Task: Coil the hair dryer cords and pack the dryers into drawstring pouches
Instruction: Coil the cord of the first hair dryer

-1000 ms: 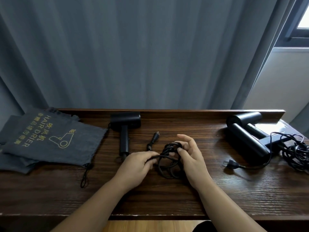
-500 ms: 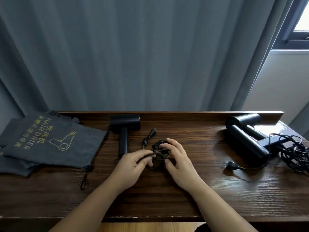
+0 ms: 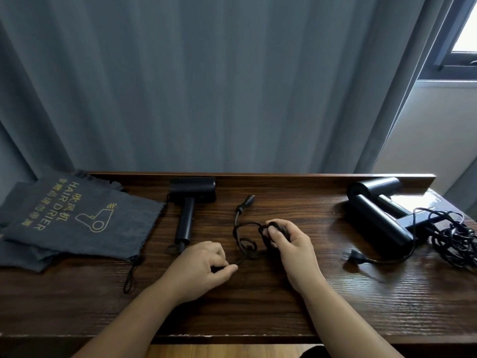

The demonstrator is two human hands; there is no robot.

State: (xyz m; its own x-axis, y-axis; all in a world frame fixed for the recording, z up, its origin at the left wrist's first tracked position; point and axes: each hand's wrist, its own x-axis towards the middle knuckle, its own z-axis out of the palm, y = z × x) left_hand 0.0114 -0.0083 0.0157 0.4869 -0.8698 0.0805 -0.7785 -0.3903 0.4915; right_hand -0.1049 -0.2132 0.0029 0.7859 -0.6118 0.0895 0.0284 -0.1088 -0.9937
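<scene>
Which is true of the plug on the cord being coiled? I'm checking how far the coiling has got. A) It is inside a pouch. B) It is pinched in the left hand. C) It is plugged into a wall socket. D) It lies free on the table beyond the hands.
D: the plug lies loose on the table, beyond the right hand holding the coil and the left hand pinching the cord.
</scene>
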